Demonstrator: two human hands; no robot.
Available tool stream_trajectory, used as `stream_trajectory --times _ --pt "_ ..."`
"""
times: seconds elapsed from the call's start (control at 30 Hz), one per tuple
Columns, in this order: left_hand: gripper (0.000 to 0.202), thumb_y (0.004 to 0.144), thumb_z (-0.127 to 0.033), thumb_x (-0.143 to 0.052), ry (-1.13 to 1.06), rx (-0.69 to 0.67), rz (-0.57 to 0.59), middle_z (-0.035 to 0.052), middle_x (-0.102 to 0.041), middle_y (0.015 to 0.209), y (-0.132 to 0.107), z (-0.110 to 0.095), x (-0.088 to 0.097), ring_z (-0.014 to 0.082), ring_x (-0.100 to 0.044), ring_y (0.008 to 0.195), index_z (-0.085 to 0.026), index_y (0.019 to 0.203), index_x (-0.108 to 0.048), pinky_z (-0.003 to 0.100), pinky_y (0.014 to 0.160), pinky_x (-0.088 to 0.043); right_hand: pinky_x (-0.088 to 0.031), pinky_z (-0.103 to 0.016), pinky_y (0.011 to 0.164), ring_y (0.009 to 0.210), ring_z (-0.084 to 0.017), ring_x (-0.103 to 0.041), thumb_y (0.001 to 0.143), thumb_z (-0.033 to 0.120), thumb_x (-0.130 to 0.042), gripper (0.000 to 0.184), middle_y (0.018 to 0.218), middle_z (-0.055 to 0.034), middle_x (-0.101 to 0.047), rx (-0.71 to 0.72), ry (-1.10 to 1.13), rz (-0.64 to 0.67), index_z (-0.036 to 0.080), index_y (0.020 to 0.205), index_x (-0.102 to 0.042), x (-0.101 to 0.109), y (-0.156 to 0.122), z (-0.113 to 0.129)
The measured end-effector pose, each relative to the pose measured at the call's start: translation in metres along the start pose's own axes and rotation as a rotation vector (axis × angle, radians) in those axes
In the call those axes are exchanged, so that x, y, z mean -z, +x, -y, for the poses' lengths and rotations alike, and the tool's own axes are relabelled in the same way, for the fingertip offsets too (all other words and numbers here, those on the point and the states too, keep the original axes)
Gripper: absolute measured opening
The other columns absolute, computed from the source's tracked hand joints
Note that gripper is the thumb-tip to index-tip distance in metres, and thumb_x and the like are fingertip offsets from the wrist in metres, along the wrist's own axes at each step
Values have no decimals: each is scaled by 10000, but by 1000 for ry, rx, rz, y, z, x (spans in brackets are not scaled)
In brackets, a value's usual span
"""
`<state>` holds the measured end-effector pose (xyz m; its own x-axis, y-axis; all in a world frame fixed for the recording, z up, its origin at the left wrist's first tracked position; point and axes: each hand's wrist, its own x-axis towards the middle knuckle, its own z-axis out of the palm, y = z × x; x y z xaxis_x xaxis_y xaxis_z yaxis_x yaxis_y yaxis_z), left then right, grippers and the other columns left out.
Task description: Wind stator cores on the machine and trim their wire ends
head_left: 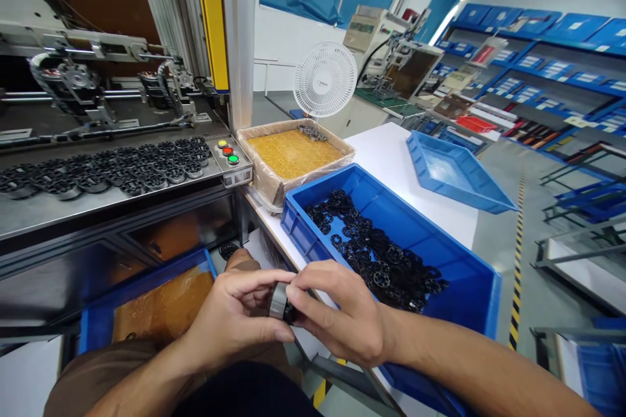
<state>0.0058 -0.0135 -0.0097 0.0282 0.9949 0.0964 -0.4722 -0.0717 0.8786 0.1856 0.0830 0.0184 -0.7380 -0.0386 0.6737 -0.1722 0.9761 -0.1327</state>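
Note:
In front of my lap I hold a stator core (278, 301), a short silver metal ring with a black plastic piece on its right side. My left hand (232, 309) is closed round the metal ring, thumb below and fingers above. From the right, my right hand (345, 313) pinches the black side, its fingertips touching the plastic; they partly hide it. Just beyond the right hand stands a blue bin (469, 273) with a heap of black plastic spoked rings (376, 251).
Similar ring parts (122, 166) stand in rows on the machine's metal table (29, 218). Nearby are coloured buttons (227, 151), a lined carton (337, 153) with a few parts, a white fan (325, 80) and an angled blue tray (460, 172). Another blue bin (90, 329) sits low left.

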Motion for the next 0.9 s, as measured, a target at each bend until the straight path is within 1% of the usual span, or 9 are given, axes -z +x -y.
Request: stream_trajectory --times 0.17,0.23,0.33,0.43,0.5,0.57,0.7,0.77,0.9 --pt "511 588 -111 -881 4 -23 -9 25 -795 938 -1 5 -2 183 -754 832 -260 1061 -759 189 746 -590 -553 -381 811 990 -223 -601 864 123 -629 395 1015 -152 -626 -32 21 -32 51 1246 -553 0 3 3" --pt "512 676 -148 -839 72 -67 -1 23 -778 1049 -7 8 -2 191 -740 936 -293 1153 -719 204 825 -577 -540 -391 848 1018 -218 -592 880 166 -631 417 1063 -144 -619 -47 55 -34 95 1282 -544 2 4 1" --pt "553 889 -197 -641 255 -70 63 26 -620 1373 -19 11 -1 207 -621 1211 -360 1399 -504 277 1045 -474 -518 -411 933 1118 -228 -569 873 346 -679 585 1220 -165 -554 -199 213 -46 143 1383 -477 5 4 -4" --pt "603 959 -198 -508 490 -69 148 25 -422 1546 -27 11 -1 212 -456 1379 -366 1505 -312 292 1145 -357 -502 -407 975 1150 -228 -571 832 476 -691 696 1254 -174 -545 -375 362 -84 153 1406 -468 5 4 -9" --pt "608 956 -200 -508 600 -126 158 24 -399 1561 -28 11 -3 209 -399 1417 -357 1506 -301 262 1147 -342 -517 -387 955 1108 -213 -601 831 483 -686 622 1183 -148 -604 -407 416 -98 169 1348 -537 4 4 -10" --pt "593 954 -198 -510 669 -188 155 33 -449 1531 -27 9 -7 196 -446 1387 -353 1492 -314 238 1112 -380 -549 -346 900 1041 -198 -637 840 468 -684 542 1112 -128 -651 -413 425 -83 174 1286 -593 2 4 -9" --pt "516 950 -223 -509 874 -249 166 107 -556 1424 -22 -7 2 201 -548 1290 -257 1453 -397 273 1078 -425 -573 -309 890 1022 -215 -681 844 431 -696 482 1097 -118 -700 -436 198 -8 192 1254 -612 4 -1 -9" --pt "462 944 -247 -511 1067 -290 -1 141 -595 1345 -22 -25 26 215 -570 1251 -203 1403 -483 302 1059 -449 -579 -285 896 1021 -221 -697 853 397 -695 475 1116 -114 -709 -410 61 0 198 1272 -596 6 -6 -17" --pt "347 911 -338 -555 1588 -341 -651 115 -705 1162 -34 -78 109 231 -666 1081 -190 1205 -663 342 960 -526 -597 -263 872 965 -232 -728 870 339 -653 432 1126 -107 -719 -287 -112 2 196 1276 -607 6 -17 -33"
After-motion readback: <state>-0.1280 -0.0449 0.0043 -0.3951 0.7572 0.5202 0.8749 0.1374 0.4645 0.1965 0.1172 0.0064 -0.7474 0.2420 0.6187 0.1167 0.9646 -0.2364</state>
